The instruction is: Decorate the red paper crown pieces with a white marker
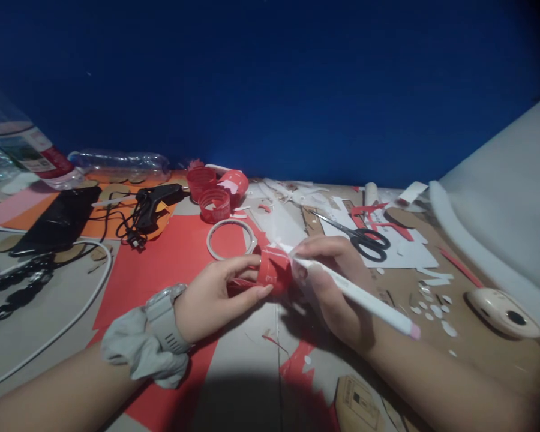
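Note:
My left hand [227, 291] is closed around a curved red paper piece [272, 273] with white marks on it, thumb in front and fingers behind. A white pen with a pink end [369, 300] lies slanted in my right hand [335, 279], gripped near its tip. That tip points at the red piece's upper right edge, where my fingers partly hide it; whether it touches, I cannot tell. Just behind my left hand, a roll of tape [210, 243] rests on a red sheet [155, 264].
Black-handled scissors [371, 243] lie on white paper to the right. Red ring-shaped pieces [213, 207] stand at the back, with a black glue gun [155, 207] and a plastic bottle [38, 153] further left. Paper scraps [436, 311] and a cream-coloured device [499, 312] are at right.

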Tool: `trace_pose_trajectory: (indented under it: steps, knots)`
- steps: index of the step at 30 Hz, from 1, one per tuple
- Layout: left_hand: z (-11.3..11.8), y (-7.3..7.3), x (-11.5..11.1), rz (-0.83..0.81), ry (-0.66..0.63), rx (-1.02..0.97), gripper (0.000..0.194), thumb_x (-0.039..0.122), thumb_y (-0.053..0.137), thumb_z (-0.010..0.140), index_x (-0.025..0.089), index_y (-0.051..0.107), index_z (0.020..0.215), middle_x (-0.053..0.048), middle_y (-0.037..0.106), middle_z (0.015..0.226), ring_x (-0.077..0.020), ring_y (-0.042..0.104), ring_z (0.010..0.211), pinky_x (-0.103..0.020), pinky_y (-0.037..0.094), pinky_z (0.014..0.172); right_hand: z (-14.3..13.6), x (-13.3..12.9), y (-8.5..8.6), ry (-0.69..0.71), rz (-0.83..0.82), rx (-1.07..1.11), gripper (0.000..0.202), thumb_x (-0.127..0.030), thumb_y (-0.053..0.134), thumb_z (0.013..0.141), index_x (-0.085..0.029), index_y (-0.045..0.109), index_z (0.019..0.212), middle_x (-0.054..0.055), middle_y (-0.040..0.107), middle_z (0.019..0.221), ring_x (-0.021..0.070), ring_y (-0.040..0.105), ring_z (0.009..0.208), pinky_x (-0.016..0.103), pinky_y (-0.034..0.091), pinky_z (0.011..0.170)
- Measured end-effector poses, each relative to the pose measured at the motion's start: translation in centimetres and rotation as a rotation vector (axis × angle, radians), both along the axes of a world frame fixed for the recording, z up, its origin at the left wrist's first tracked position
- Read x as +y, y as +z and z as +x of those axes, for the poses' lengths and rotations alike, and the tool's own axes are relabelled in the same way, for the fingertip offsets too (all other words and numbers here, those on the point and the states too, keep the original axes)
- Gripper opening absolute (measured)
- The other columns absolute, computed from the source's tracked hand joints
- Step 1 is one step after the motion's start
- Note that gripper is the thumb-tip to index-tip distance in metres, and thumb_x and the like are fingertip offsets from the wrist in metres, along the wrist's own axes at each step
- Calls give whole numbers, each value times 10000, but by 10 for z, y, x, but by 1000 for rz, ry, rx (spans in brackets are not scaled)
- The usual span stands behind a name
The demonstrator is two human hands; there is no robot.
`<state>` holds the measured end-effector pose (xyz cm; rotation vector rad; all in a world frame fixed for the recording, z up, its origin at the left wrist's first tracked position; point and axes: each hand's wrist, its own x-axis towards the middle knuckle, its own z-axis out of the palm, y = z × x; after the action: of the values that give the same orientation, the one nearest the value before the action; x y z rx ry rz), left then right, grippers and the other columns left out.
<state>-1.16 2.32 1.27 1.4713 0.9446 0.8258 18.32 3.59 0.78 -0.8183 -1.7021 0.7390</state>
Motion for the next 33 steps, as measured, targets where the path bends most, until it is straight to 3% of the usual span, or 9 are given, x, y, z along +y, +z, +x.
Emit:
trace_pose_trajectory:
  steps: [6, 12, 33]
  knots:
    - [-2, -6, 0, 66, 126, 147, 353, 316, 682, 853, 129, 645, 1150, -96, 756, 1065, -217, 730, 942, -328, 589, 859, 4, -3, -3, 47, -143, -44, 173, -323, 524, 962, -252, 533, 804, -10, 587, 724, 151, 538, 607, 316, 425, 575]
    - [-4, -9, 1, 142, 140, 219, 339, 359, 669, 860, 147, 656, 1124, -97, 749, 1092, -241, 716, 990, -367, 573, 893, 2, -3, 5, 26, -109, -219, 210, -285, 480, 924, -238, 476, 720, -3, 555, 658, 158, 511, 582, 328, 405, 569]
    - [-1, -5, 0, 58, 125, 192, 386, 355, 664, 856, 111, 637, 1155, -133, 731, 1128, -263, 720, 994, -403, 585, 904, 3, -1, -1, 20, -135, -143, 216, -301, 493, 963, -246, 492, 755, -7, 554, 693, 163, 515, 607, 326, 404, 579]
